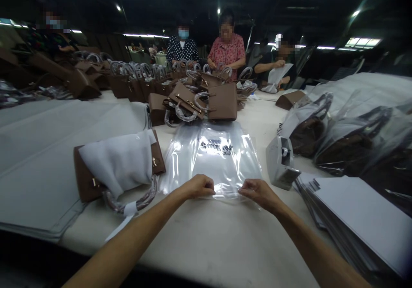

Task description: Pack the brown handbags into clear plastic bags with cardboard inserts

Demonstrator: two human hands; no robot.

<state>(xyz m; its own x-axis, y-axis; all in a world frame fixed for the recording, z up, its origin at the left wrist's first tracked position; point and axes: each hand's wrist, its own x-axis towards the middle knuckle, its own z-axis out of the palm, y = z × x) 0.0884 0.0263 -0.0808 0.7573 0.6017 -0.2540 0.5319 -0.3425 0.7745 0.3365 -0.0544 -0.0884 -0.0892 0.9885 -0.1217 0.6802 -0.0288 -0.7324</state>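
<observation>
left hand (198,186): fingertips pinched together on the near edge of a clear plastic bag (214,170)
right hand (258,192): same deal, pinching that edge further right
bag spot: flat on the table (206,238), between a brown handbag (83,175) and tape dispenser (276,161)

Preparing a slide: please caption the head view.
Left hand and right hand pinch printed clear plastic beside a brown handbag.
</observation>
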